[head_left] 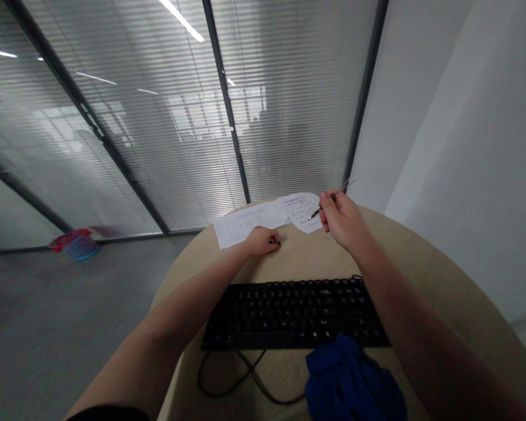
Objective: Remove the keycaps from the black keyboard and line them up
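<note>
My right hand (342,217) pinches a slim dark pen (314,214), its tip pointing down and left over a sheet of paper with handwriting (298,204). The pen's back end sticks out above the knuckles. Beside the lower edge of a second paper sheet (234,225), my left hand (261,241) rests on the table with curled fingers. A small dark piece (272,240) shows at those fingers, too small to name for sure. Between my forearms lies a black keyboard (296,310).
The round wooden table (425,263) carries everything. A blue cloth (350,380) and a looped black cable (228,393) lie at its near side. On the floor at left stands a blue and red basket (79,245). A glass partition with blinds and a white wall border the table.
</note>
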### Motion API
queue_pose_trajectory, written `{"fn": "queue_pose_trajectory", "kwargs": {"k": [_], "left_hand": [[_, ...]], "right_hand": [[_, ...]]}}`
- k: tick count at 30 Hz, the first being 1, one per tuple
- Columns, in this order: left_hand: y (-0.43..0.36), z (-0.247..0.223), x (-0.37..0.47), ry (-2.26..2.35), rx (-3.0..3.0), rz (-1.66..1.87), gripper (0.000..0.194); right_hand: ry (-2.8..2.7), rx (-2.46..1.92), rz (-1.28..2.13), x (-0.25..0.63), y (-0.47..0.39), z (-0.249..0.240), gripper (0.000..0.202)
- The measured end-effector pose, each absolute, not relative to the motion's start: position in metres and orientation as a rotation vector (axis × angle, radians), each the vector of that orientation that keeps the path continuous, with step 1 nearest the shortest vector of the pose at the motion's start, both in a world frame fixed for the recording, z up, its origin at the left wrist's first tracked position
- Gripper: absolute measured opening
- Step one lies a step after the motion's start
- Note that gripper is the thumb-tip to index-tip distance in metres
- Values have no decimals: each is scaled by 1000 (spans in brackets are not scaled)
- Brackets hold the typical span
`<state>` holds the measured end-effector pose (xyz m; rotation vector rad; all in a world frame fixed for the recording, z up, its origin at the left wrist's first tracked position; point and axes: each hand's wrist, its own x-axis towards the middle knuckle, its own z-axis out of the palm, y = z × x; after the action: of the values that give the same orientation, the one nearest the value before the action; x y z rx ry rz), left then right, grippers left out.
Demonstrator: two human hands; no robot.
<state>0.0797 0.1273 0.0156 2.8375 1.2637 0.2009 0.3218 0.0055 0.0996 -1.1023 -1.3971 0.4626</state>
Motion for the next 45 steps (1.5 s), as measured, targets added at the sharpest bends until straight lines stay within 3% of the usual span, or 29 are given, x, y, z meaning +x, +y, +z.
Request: {"fn": "queue_pose_trajectory", "kwargs": {"k": [17,21,28,35,45], "left_hand": [[111,39,73,1280,2802,270,34],[75,49,60,1318,2630,450,22],[21,22,57,1384,2502,291,25],[26,5,57,1328,2471,310,26],[24,2,56,1371,2431,323,25]], "right_hand": [[-1420,-1113,505,321,3,98,46],[-1562,-1070,718,315,-1,97,39],[-1838,-1044,1235,266,-23,47,32],[-1795,-1103,1170,249,-29,5,37],[-1986,-1187,1057,250,-28,0,30]]}}
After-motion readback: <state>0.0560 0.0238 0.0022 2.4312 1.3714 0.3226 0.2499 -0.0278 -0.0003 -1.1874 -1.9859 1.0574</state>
